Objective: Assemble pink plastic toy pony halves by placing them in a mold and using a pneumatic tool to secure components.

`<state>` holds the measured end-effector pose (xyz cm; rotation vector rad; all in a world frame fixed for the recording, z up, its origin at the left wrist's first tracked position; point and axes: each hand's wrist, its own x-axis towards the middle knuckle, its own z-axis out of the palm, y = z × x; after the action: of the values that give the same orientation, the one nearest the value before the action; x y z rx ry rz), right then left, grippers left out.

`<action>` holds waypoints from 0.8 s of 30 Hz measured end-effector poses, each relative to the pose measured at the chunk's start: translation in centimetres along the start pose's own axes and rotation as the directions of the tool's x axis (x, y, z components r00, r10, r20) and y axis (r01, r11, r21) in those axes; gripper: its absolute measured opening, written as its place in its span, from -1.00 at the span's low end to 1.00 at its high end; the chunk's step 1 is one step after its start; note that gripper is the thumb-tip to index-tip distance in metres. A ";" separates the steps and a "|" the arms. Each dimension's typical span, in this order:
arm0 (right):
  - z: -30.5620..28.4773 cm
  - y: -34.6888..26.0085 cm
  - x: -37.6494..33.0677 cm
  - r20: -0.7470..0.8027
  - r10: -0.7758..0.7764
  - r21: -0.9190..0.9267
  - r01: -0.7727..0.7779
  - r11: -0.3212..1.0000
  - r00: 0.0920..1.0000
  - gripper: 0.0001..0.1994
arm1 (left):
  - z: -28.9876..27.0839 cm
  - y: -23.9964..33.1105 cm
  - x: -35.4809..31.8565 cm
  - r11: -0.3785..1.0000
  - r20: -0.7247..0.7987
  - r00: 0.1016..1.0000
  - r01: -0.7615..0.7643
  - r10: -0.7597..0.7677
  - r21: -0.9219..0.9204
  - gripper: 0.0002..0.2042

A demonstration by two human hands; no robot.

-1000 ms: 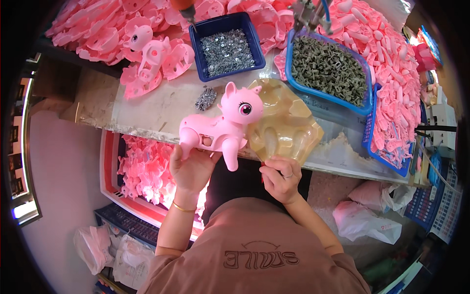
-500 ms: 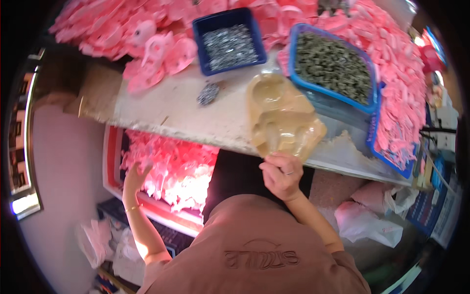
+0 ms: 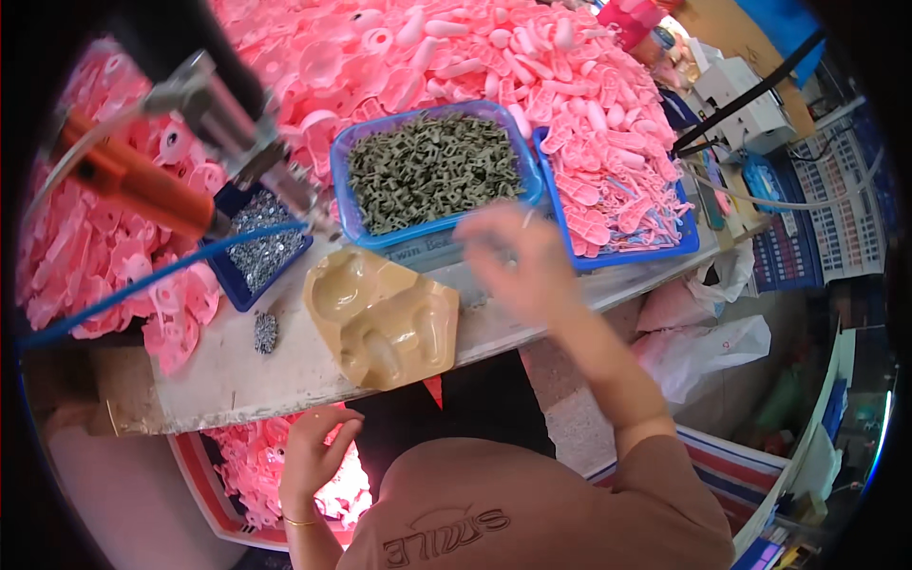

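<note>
Two hands apart, one over the bench and one below it

Two bare hands work at different heights around the tan moulded jig (image 3: 385, 318), which lies flat near the front edge of the workbench (image 3: 228, 380), its hollows facing up and empty, likely so a toy half can be nested in it. The right hand (image 3: 518, 261) hovers just right of the jig, in front of the blue tray of grey-green small parts (image 3: 432, 171); it is blurred by motion, its fingers seem loosely spread, and I cannot tell whether it holds anything. The left hand (image 3: 313, 456) is below the jig, under the bench edge, fingers half curled and open, gripping nothing that shows; it sits just above the bin of pink toy parts (image 3: 256, 475) kept low there, probably for easy reach.

Left of the jig a small blue tray of screws (image 3: 261, 252) stands on the bench, with a little heap of loose screws (image 3: 265, 332) lying in front of it. Above and left of the jig hangs an orange-handled powered screwdriver (image 3: 180, 142) with a blue hose (image 3: 142, 285), its tip pointing toward the jig's top corner. Right of the grey-green tray, a second blue tray of pink pieces (image 3: 617, 209) sits, and behind all trays spreads a big heap of pink moulded parts (image 3: 427, 47)
</note>
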<state>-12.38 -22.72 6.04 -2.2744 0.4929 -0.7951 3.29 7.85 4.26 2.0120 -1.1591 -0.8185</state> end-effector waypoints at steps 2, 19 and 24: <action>-2.2 4.9 4.2 -0.221 -0.017 -0.256 -0.041 0.966 0.975 -0.75 | 0.6 1.6 1.1 0.986 -0.016 0.986 -0.167 0.168 0.021 -0.96; -1.9 0.1 -0.8 0.368 -0.150 0.394 -0.008 0.919 0.918 -0.80 | 5.1 7.1 10.5 0.741 -0.168 0.971 -0.237 0.168 -0.628 -0.54; -4.9 1.2 -2.6 0.302 0.161 0.191 -0.225 0.956 0.940 -0.76 | 5.8 4.8 9.8 0.792 -0.123 0.977 -0.213 0.174 -0.572 -0.75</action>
<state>-17.73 -24.48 7.06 -2.0480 0.4599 -0.3945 0.52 -4.07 2.87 1.3737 -0.9100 -0.8665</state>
